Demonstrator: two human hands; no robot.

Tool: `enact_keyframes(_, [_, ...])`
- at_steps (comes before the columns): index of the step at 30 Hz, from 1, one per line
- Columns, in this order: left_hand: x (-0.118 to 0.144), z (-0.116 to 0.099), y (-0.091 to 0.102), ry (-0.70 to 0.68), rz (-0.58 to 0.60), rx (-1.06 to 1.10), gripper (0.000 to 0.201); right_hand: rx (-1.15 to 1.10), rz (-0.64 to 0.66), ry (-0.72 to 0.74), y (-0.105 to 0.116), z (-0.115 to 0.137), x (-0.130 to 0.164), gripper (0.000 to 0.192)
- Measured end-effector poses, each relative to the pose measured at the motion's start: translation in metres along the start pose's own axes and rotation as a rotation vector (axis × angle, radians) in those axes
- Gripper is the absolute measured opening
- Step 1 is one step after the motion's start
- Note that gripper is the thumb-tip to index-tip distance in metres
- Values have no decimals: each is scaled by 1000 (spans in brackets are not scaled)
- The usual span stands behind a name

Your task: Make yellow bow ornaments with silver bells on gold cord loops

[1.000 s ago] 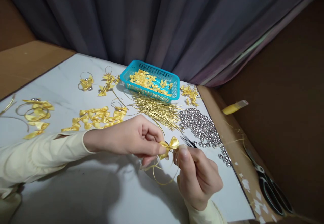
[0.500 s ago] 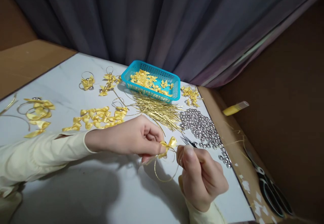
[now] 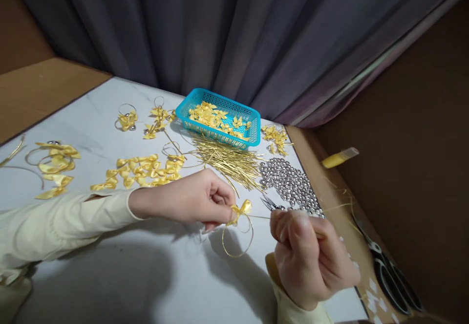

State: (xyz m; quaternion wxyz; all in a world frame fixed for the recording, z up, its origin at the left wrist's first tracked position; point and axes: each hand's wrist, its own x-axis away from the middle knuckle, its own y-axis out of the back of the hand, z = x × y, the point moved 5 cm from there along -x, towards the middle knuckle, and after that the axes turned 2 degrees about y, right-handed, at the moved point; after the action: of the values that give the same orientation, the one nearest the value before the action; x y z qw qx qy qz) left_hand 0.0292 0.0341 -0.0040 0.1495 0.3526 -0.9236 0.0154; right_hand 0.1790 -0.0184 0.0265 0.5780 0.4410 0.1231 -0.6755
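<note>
My left hand [image 3: 190,198] pinches a small yellow ribbon bow [image 3: 240,210] just above the white tabletop [image 3: 146,275]. A thin gold cord [image 3: 238,238] hangs from the bow in a loop, and one end runs taut to the right into my right hand [image 3: 311,258], which is closed on it. Both sleeves are pale cream.
A blue basket [image 3: 220,118] of yellow bows stands at the back. In front of it lie a bundle of gold cords [image 3: 227,160], a heap of silver beads [image 3: 291,184], small snips [image 3: 271,203] and several bows [image 3: 139,170]. Black scissors [image 3: 392,275] rest at right.
My right hand has moved right and down, away from the bow, drawing the gold cord taut. The left hand keeps the bow nearly still.
</note>
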Motion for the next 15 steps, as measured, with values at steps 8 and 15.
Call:
enact_keyframes(8, [-4, 3, -2, -2, 38, 11, 14, -149, -42, -147, -6, -14, -5, 26])
enact_keyframes(15, [-4, -1, -4, -41, 61, 1, 24, -176, 196, -174, -23, -13, -11, 23])
